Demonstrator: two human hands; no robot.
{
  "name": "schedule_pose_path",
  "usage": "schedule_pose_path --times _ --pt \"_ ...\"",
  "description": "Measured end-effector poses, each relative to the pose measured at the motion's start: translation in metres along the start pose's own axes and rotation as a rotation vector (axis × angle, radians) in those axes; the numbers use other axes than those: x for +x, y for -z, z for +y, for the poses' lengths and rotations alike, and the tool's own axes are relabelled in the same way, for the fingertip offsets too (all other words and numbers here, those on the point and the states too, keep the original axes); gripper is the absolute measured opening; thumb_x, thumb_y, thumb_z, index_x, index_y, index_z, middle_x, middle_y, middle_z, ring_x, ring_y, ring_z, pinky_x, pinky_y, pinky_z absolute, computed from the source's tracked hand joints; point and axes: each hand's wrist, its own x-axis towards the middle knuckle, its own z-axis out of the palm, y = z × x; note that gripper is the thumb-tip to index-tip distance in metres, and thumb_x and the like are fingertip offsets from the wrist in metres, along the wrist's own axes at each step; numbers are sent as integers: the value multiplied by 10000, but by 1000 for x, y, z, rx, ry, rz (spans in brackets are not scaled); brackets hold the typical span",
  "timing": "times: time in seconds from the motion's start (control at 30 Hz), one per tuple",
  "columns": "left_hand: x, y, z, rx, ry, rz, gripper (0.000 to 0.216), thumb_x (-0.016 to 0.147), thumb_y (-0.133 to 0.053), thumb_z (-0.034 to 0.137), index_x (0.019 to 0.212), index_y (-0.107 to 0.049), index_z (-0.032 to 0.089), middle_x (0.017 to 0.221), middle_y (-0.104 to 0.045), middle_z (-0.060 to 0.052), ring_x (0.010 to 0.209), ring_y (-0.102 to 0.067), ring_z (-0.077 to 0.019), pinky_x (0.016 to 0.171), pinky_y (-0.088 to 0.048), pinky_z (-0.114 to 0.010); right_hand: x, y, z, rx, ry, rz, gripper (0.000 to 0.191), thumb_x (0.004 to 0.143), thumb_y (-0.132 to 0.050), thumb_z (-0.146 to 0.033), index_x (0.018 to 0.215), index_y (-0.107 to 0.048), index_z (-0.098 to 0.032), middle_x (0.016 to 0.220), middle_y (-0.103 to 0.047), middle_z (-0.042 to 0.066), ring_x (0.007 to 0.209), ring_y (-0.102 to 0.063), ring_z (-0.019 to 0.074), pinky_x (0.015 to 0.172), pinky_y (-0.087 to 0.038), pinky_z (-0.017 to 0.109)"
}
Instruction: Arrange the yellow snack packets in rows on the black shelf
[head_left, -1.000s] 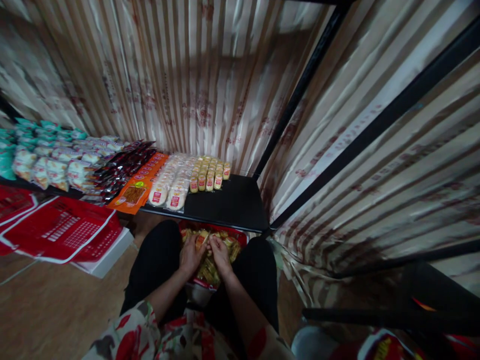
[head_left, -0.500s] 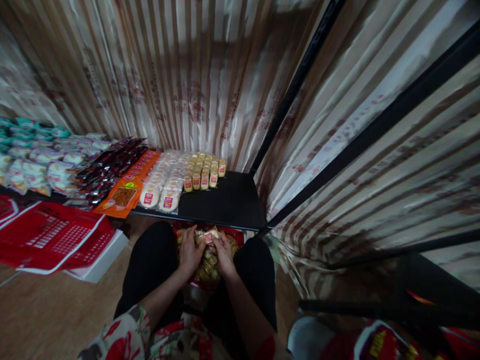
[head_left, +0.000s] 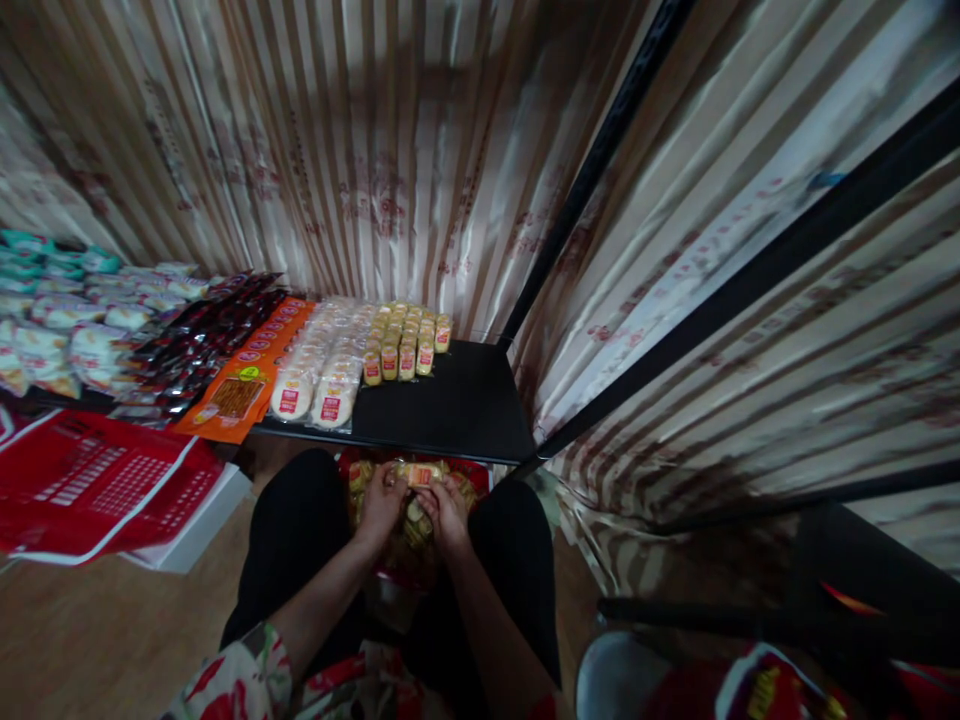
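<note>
Head view, only angle there is. The person is crouched at the low black shelf (head_left: 457,410). Both hands are down between the knees, over a red bag (head_left: 482,473) stuffed with little snack packs. The left hand (head_left: 381,505) and right hand (head_left: 448,512) have their fingers pinched shut on the two ends of one small yellow packet (head_left: 420,473). It's held just above the bag's mouth, right under the shelf's front edge.

On the shelf, rows of yellow packets (head_left: 405,340) sit toward the back right. Round white packs (head_left: 315,385) lie beside them and an orange pack (head_left: 238,392) is at the front edge. The front right corner is bare.

What could go wrong, I reckon: the grip is fingertips only on slick wrapping, so the packet could slip back into the pile. The shelf edge is close above the knuckles too — lift carelessly and it could clip.

Hard to make out: the labels are blurred, the bag's lower half is hidden behind the hands and legs, and whatever red thing (head_left: 750,690) sits at the bottom right is cut off.
</note>
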Motion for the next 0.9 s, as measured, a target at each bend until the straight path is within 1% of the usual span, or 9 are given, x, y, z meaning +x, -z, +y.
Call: schedule_pose_path --times 0.1,0.2,0.3,0.4,0.43,0.53,0.63,0.77,0.9 --pt "1 4 7 58 -40 25 319 792 -459 187 1102 -521 148 954 -661 -55 779 -644 -144 650 -506 -225 2 0 2 -119 62 -21 389 602 -668 -424 895 -538 -203 863 -674 51 759 -656 182 623 -521 266" --pt "2 9 16 83 -136 15 277 750 -483 172 1014 -567 152 892 -661 -40 774 -629 -149 680 -501 -239 3 1 -3 -316 229 7 446 631 -642 -395 1018 -543 -195 1024 -647 95 907 -629 212 736 -521 306" --pt "5 14 26 77 -288 8 267 705 -504 148 956 -595 147 896 -647 -45 825 -611 -160 767 -487 -272 -1 2 -20 -574 441 13 501 692 -600 -342 1163 -517 -192 1120 -612 103 1006 -586 218 826 -496 341" --pt "6 16 39 94 -413 -12 295 679 -509 142 952 -622 160 910 -625 -44 841 -592 -158 776 -474 -275 -6 3 -42 -802 596 -49 459 727 -579 -288 1180 -548 -221 1097 -630 73 1050 -556 213 885 -466 356" --pt "6 16 43 106 -438 -25 304 678 -510 148 956 -629 170 894 -616 -37 816 -587 -152 752 -476 -269 -7 3 -49 -846 614 -73 436 737 -572 -277 1170 -563 -231 1071 -642 63 1029 -565 207 876 -471 348" --pt "9 12 56 121 -494 -64 318 681 -513 172 973 -639 189 836 -581 -18 717 -561 -128 677 -473 -250 -5 2 -65 -906 607 -130 385 761 -549 -265 1144 -589 -249 999 -666 49 917 -604 189 773 -511 305" --pt "15 3 65 49 -507 -70 330 692 -515 202 1001 -628 174 818 -559 -17 664 -538 -113 629 -476 -240 4 1 -76 -930 614 -165 316 755 -558 -263 1060 -638 -243 954 -673 42 873 -609 185 728 -509 280" --pt "29 -16 72 -112 -444 -50 370 683 -561 247 1033 -589 128 827 -578 -37 678 -561 -121 630 -500 -254 20 -2 -90 -862 588 -169 298 756 -553 -296 1030 -642 -216 864 -675 30 731 -610 156 652 -502 249" --pt "44 -35 83 -250 -415 -27 331 685 -568 214 1003 -581 124 880 -620 -69 758 -607 -143 695 -515 -278 41 -5 -105 -752 557 -140 307 738 -559 -312 1017 -627 -205 772 -650 8 629 -576 129 582 -488 224"
